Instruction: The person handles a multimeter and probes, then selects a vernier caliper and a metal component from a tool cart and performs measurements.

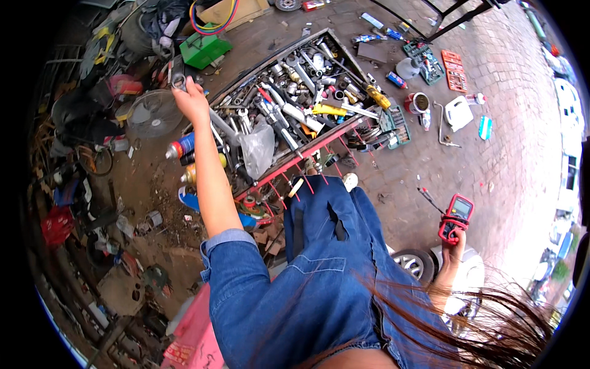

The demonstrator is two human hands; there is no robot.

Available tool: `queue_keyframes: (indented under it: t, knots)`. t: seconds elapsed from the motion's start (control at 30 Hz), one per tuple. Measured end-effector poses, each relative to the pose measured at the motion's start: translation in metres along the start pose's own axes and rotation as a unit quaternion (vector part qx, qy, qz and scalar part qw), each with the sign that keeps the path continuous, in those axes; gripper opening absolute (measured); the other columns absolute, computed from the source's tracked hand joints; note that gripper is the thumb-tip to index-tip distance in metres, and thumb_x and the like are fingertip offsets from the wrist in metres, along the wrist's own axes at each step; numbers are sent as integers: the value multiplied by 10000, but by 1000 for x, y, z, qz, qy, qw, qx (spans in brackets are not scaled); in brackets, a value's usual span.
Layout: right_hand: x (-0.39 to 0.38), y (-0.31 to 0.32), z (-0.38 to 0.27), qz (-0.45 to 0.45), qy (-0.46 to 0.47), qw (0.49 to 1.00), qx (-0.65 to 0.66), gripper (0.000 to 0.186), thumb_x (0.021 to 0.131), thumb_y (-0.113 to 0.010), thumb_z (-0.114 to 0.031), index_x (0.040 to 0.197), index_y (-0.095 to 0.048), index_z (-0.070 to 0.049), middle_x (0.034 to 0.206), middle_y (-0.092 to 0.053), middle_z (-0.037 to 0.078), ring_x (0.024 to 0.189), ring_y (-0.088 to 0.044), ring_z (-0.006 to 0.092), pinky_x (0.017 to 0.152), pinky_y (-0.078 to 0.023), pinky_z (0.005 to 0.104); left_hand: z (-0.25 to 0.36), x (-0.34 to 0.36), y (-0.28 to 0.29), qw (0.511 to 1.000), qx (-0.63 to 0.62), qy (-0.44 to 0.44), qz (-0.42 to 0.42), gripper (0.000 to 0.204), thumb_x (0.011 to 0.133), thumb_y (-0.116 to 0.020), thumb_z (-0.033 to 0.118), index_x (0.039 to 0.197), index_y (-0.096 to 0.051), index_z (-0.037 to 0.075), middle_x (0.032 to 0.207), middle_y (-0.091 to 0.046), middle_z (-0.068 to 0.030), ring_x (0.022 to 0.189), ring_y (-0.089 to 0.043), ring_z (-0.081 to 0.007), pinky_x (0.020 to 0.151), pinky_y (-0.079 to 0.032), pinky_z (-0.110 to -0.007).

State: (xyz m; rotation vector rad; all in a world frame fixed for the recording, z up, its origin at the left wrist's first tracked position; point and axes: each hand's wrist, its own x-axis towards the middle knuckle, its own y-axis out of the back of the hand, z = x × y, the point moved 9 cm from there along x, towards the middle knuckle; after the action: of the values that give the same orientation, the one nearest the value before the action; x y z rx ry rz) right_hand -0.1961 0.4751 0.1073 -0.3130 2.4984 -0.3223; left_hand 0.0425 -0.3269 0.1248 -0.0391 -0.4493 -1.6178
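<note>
My left hand (194, 103) reaches out to the far left, beyond the corner of a tool tray (287, 161). Its fingers are closed on a grey metal tool with a ring-shaped end (177, 79), whose exact kind I cannot make out. Low on the right, my right hand (456, 241) grips a red multimeter (460, 208) with a grey screen. A dark probe lead (430, 198) shows beside the meter. Wrenches, sockets and screwdrivers fill the tray, with a clear plastic bag (257, 149) on top near its front left corner.
Spray cans (180, 147) stand left of the tray, near a fan guard (153, 114) and a green box (204, 49). Red hooks (319, 161) jut from the tray's front. A white jug (458, 113), a tin can (417, 103) and socket cases (455, 71) lie right. A car wheel (414, 265) is close by.
</note>
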Motion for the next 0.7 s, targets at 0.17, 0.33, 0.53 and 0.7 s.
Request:
queue_keyframes:
  t: [0.17,0.33,0.53,0.7]
  knots:
    - [18,21,-6,-6,2,999,33,465,823,-568,-89,1244,-449,68,1150,-590,222,1037,-612,321,907,-501,393,146,-51,29,993,-83,-85,-14,109,998,-453,138,946,-411,52,650,-444,-10,517,-388,-66,457,-329,-227]
    - [21,44,-4,-25,7,999,25,453,834,-558,-100,1241,-452,66,1172,-578,200,1091,-584,327,954,-470,392,199,-151,9,966,-174,-54,-185,126,1002,-441,166,928,-438,64,622,-445,2,509,-416,-71,462,-338,-221]
    - [36,57,4,-45,-9,999,17,454,839,-548,-100,1248,-447,70,1169,-576,203,1073,-592,338,940,-487,413,141,-326,-16,942,-235,39,-237,161,956,-555,206,939,-448,87,747,-494,-4,646,-468,-76,629,-414,-220]
    - [54,82,18,-34,-17,999,19,408,846,-558,-99,1210,-475,67,1131,-598,208,1049,-605,325,930,-492,398,41,-453,-31,944,-168,224,-178,224,914,-622,120,751,-468,105,681,-450,49,643,-416,-40,568,-348,-203]
